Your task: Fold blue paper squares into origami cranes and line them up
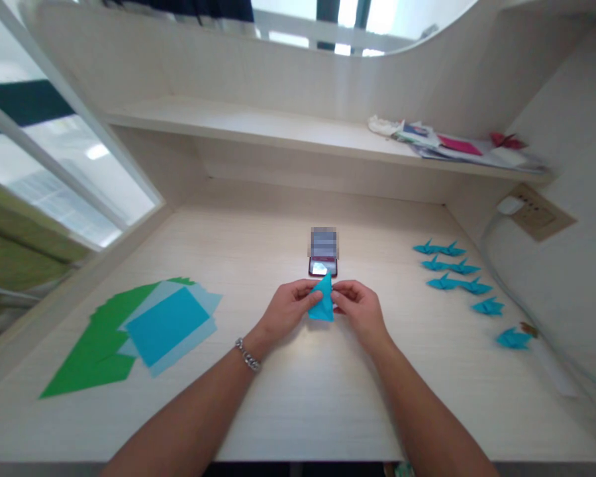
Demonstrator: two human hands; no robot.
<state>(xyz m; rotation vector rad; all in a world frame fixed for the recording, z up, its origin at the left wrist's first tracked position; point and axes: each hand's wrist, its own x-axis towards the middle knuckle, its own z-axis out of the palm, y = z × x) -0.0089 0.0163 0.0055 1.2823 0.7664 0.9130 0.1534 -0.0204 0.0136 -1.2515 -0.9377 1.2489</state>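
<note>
A folded piece of blue origami paper [322,301] is held upright above the desk, pointed at the top and wider below. My left hand [292,306] pinches its left side, the thumb lying across its front. At the right edge, my right hand [358,306] grips it between thumb and fingertips. Just beyond the hands lies a phone [323,266], its upper part blurred out. Several finished blue paper cranes [444,281] stand in short rows at the right. To the left, blue paper sheets [169,324] overlap a fan of green paper sheets [94,341].
The pale wooden desk [248,218] meets a raised shelf [258,126] at the back, with papers [457,146] on its right end. A white cable [501,278] runs from a wall socket [541,212] along the right side. A window frame [129,152] borders the left.
</note>
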